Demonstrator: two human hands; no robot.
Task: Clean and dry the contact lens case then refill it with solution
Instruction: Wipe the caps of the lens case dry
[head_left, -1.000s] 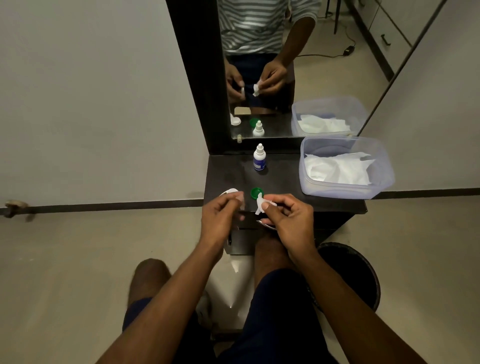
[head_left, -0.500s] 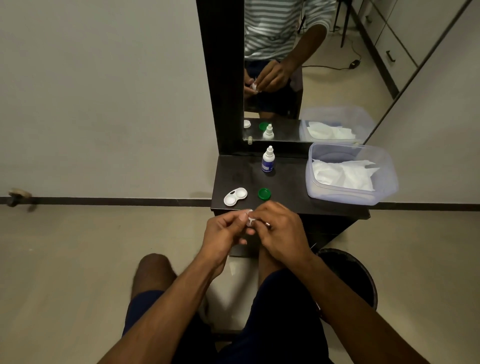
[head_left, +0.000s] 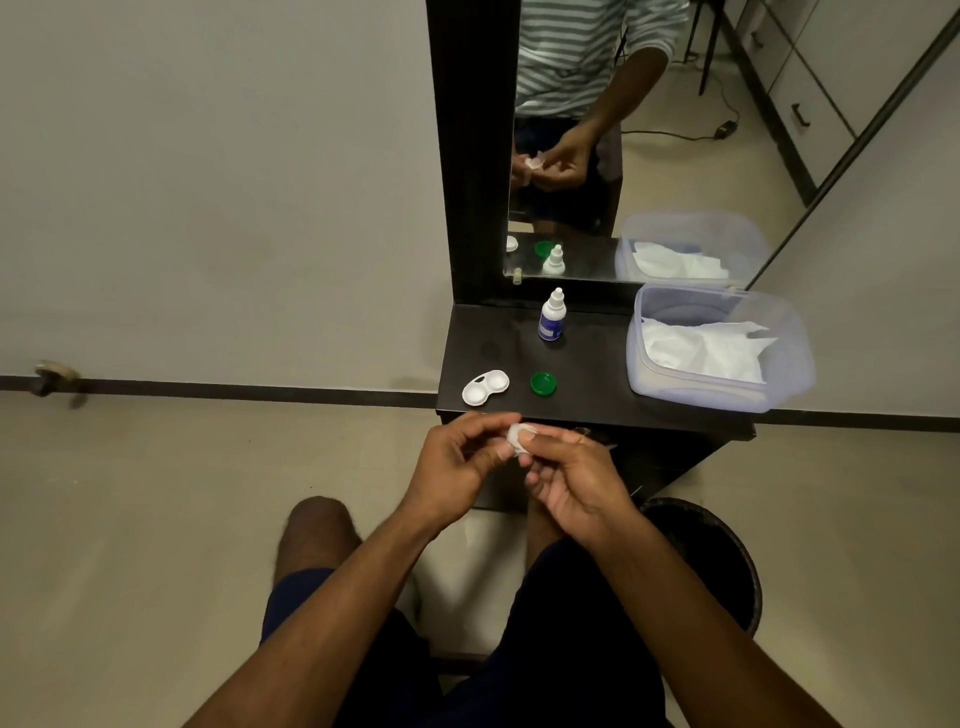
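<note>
Both hands meet just in front of the dark shelf's (head_left: 597, 400) front edge. My left hand (head_left: 457, 467) pinches a small white round cap (head_left: 519, 435) at its fingertips. My right hand (head_left: 576, 483) pinches a scrap of white tissue against that cap; the two white things are hard to tell apart. The open white lens case (head_left: 485, 387) lies on the shelf's front left with both wells up. A green cap (head_left: 543, 383) lies to the right of it. The solution bottle (head_left: 552, 317) stands upright, capped, near the mirror.
A clear plastic tub (head_left: 779, 384) of white tissues sits on the shelf's right side. A mirror (head_left: 597, 156) rises behind the shelf. A dark round bin (head_left: 727, 566) stands on the floor at the right, beside my knees.
My hands have come together and dropped back below the shelf's front edge. The tissue that stuck up from my right fingers is now pressed onto the cap. The view has shifted left.
</note>
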